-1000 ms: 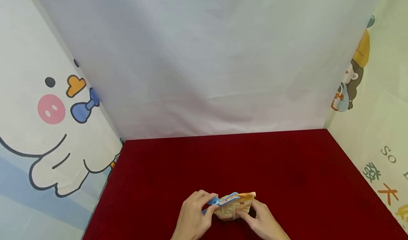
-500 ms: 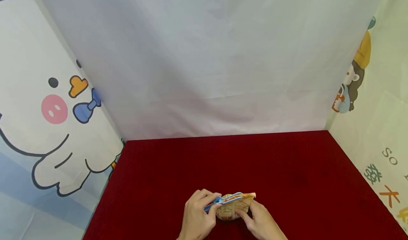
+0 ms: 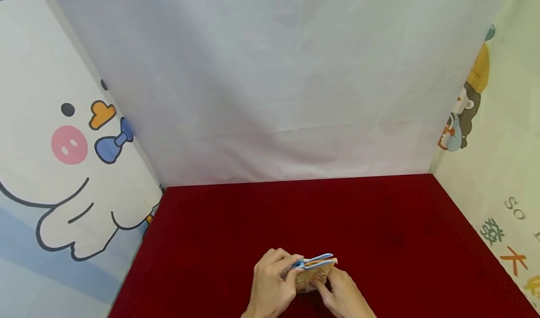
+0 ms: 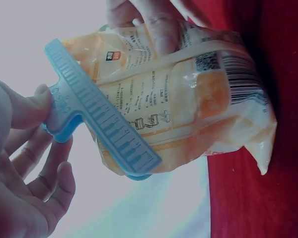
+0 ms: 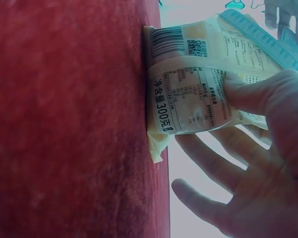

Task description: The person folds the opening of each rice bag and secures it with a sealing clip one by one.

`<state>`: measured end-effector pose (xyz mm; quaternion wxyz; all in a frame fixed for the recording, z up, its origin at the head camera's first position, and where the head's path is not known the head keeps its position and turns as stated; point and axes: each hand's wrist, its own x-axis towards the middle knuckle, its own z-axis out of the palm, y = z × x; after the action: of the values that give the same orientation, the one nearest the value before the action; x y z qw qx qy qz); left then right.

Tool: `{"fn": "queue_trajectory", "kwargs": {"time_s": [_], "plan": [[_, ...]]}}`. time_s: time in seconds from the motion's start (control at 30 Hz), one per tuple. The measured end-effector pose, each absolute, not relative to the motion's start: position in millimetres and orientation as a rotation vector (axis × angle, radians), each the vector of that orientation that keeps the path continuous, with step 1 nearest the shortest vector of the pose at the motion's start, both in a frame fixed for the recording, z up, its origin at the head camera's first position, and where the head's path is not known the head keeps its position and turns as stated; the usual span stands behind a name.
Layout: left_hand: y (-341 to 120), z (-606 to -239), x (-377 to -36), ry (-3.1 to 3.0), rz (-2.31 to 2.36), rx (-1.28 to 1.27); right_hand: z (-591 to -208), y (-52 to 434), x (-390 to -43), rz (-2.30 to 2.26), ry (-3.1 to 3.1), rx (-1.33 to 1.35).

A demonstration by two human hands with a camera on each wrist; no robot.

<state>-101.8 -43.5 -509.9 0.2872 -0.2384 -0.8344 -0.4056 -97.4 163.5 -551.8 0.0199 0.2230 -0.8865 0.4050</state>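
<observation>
A yellowish printed food bag point(image 3: 304, 283) stands on the red table between my hands, its barcode end down on the cloth. My left hand point(image 3: 272, 280) pinches the handle of a light blue bag clip point(image 3: 321, 261) between thumb and fingers. In the head view the clip's two long bars stand apart, with the bag's top edge between them. In the left wrist view the ruler-marked clip point(image 4: 107, 111) slants across the top of the bag point(image 4: 184, 104). My right hand point(image 3: 343, 292) holds the bag from the right, thumb on its printed face.
The red cloth-covered table point(image 3: 270, 219) reaches back to a pale hanging curtain point(image 3: 295, 97). Printed cloth walls with cartoon figures point(image 3: 69, 144) rise at the left and right. A light strip of tape point(image 5: 188, 63) runs along the bag.
My left hand has moved to the right with the clip, so the bars reach farther along the bag's top. The right hand has stayed nearly in place on the bag.
</observation>
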Motion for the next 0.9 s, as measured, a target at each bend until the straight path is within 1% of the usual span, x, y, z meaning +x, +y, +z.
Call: {"fn": "queue_trajectory", "kwargs": {"time_s": [0.13, 0.3, 0.5, 0.67, 0.9], "plan": [[-42, -507, -102, -2.233, -1.087, -0.636, -552, 162, -97, 1.246, -2.744, 0.687], [-43, -506, -105, -2.294, -1.080, -0.642, -550, 162, -98, 1.226, -2.786, 0.585], [-52, -508, -104, -2.436, -1.165, -0.610, -549, 163, -100, 1.365, -2.825, 0.539], [-63, -514, -102, -2.627, -1.106, -0.577, -550, 167, -101, 1.411, -2.817, 0.477], [-80, -526, -102, -2.782, -1.042, -0.528, -542, 176, -100, 1.316, -2.830, 0.406]]}}
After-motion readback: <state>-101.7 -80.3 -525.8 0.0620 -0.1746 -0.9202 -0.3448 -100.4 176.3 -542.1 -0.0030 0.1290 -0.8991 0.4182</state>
